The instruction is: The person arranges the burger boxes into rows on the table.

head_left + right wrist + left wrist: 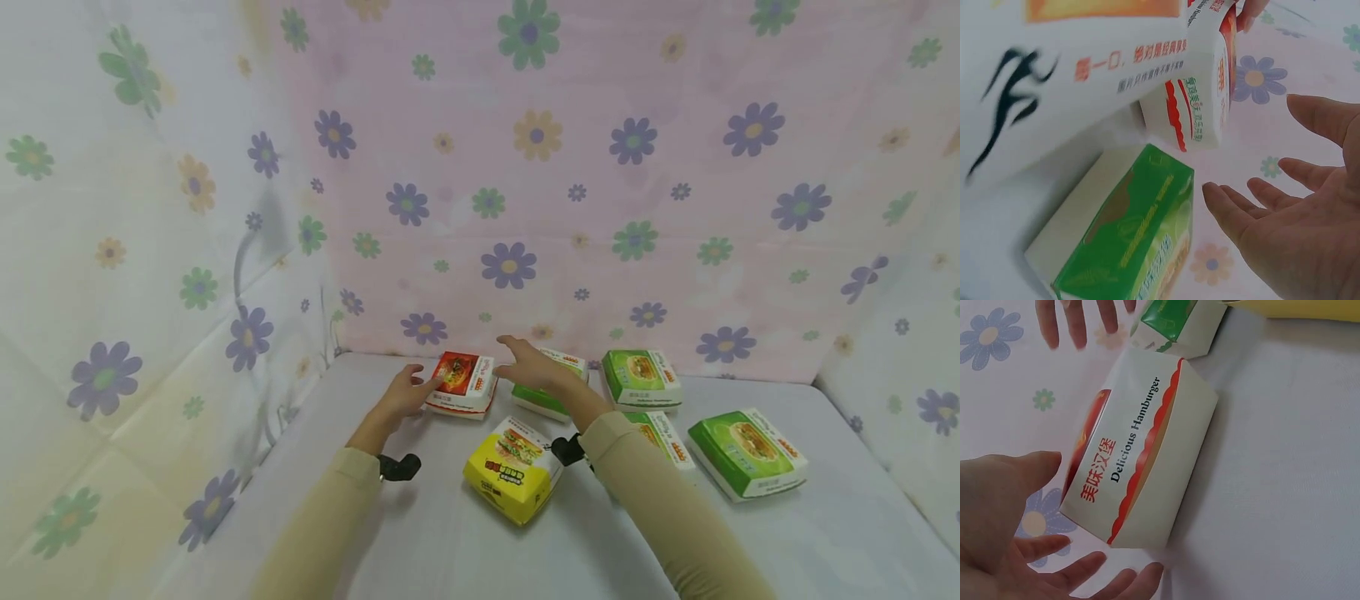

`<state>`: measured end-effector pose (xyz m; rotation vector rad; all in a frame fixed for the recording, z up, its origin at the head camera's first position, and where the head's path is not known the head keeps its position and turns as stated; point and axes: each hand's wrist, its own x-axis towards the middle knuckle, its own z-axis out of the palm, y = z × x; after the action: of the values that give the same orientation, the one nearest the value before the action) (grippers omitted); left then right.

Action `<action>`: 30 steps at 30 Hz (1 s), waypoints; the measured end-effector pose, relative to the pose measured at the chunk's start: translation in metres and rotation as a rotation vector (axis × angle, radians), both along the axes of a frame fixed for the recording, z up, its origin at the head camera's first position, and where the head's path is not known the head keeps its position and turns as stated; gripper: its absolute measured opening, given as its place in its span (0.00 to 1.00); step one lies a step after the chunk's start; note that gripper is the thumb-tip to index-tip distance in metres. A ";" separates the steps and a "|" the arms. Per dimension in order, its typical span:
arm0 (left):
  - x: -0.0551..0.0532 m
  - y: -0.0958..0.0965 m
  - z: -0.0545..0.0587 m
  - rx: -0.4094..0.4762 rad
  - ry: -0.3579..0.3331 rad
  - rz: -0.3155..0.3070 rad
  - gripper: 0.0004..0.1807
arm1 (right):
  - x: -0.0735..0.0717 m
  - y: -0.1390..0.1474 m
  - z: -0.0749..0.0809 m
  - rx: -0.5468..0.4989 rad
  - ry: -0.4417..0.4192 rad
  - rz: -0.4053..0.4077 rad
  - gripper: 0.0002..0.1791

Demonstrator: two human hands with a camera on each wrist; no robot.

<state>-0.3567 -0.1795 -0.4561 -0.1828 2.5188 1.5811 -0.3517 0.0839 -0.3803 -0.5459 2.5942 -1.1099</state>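
Observation:
A red and white hamburger box [480, 385] lies near the back of the table, lettered "Delicious Hamburger" on its side. At its left side is my left hand [403, 395], fingers spread and thumb near the top edge; in the left wrist view the fingers of this hand [1041, 550] reach past the box's near end. My right hand [536, 368] hovers with extended fingers over a green and white hamburger box [540, 402], partly covering it in the head view. The right wrist view shows this hand [1304, 219] holding nothing, beside the green box [1129, 225].
A yellow hamburger box [513, 475] sits in front, between my forearms. To the right are more green boxes: one at the back [641, 379], one partly behind my right sleeve [667, 437], and one farther right [750, 454]. Flowered cloth [465, 317] hangs behind the table.

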 end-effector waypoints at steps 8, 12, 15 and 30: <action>-0.001 0.005 -0.007 0.073 -0.038 0.064 0.40 | -0.014 -0.019 -0.006 0.018 -0.070 0.016 0.38; -0.001 0.006 -0.010 0.089 -0.036 0.083 0.41 | -0.021 -0.024 -0.011 0.036 -0.088 0.030 0.39; 0.000 0.008 -0.008 0.089 -0.032 0.086 0.41 | -0.026 -0.027 -0.014 0.036 -0.099 0.029 0.39; 0.004 0.014 -0.006 0.135 -0.034 0.068 0.36 | -0.027 -0.039 -0.018 0.148 -0.053 0.001 0.35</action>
<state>-0.3531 -0.1660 -0.4617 -0.2778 2.3941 1.7509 -0.3782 0.0448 -0.3984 -0.4771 2.6037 -0.9093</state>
